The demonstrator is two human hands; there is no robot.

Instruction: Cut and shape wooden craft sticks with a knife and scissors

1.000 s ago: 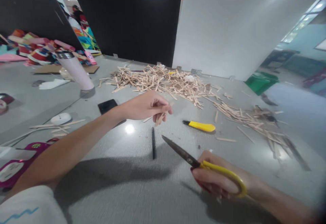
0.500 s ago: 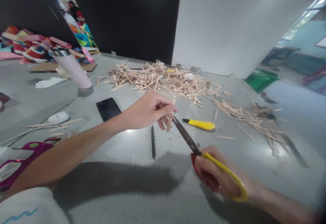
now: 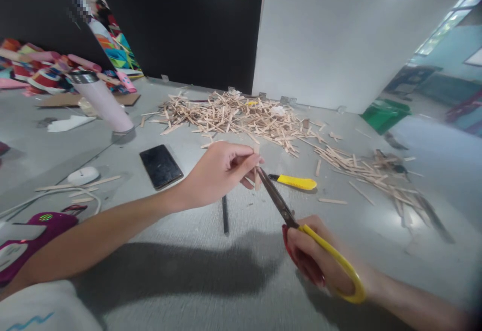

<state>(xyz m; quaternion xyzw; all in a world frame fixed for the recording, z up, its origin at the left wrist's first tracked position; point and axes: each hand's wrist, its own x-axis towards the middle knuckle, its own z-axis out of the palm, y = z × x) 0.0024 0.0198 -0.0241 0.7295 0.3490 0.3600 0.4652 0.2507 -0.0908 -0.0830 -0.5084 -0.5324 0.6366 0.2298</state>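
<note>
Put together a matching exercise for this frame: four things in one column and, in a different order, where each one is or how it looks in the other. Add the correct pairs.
Things
1. scissors
2. wooden stick
3. utility knife
4. phone

Places and looks
A. dark, lying flat on the table
B. held in the left hand
C. yellow, lying on the table
D. held in the right hand

Pairs: 1-D, 2-B, 3-C, 4-A
</note>
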